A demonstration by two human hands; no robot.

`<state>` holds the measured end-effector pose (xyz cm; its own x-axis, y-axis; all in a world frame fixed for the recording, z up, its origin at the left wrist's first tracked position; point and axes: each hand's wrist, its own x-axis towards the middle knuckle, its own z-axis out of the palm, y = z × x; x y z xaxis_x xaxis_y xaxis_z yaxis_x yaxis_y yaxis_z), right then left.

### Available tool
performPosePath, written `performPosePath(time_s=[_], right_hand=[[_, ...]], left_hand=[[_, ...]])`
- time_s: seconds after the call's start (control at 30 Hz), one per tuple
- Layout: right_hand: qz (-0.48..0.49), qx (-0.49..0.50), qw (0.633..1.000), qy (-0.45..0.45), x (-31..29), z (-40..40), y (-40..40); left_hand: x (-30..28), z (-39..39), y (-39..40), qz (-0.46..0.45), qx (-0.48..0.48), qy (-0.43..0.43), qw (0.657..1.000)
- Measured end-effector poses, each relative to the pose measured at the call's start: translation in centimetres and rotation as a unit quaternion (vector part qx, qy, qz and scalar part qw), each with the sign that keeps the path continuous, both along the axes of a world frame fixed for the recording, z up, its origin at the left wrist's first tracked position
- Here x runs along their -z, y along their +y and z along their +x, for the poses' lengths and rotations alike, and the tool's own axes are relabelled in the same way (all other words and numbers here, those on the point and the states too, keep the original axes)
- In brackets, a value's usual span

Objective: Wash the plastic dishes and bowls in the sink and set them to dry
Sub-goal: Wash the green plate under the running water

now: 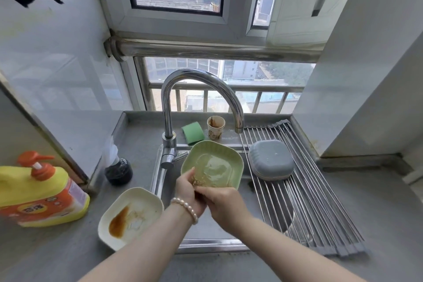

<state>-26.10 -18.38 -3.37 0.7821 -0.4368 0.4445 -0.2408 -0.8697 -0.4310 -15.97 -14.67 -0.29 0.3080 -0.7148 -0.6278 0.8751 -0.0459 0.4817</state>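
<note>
I hold a pale green plastic dish (215, 162) tilted over the sink (206, 245), under the faucet spout. My left hand (187, 192) grips its near rim, thumb inside. My right hand (225, 205) is curled round a small brownish scouring pad (198, 182) and presses it on the dish's lower inner edge. A white dish (135, 210) smeared with brown sauce lies on the counter left of the sink. A blue-grey bowl (271, 159) rests upside down on the roll-up drying rack (320, 201).
The chrome faucet (201, 84) arches over the sink. Behind it stand a stained paper cup (215, 127) and a green sponge (193, 133). A yellow detergent pump bottle (39, 192) and a black round object (119, 170) sit on the left counter.
</note>
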Motion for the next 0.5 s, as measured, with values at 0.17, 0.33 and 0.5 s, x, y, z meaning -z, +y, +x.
performPosePath(time_s=[0.17,0.33,0.5], right_hand=[[-0.187,-0.055,0.975,0.106,0.6,-3.6,-4.2],[-0.08,0.005,0.992,0.095,-0.1,-0.9,-1.8],[0.129,-0.056,0.972,0.19,-2.7,-1.4,-1.6]], left_hand=[[-0.1,3.1,-0.2,0.082,0.063,-0.053,0.993],[-0.7,-0.2,-0.2,0.006,0.046,-0.008,0.999],[-0.3,1.2,0.2,-0.009,0.047,0.034,0.998]])
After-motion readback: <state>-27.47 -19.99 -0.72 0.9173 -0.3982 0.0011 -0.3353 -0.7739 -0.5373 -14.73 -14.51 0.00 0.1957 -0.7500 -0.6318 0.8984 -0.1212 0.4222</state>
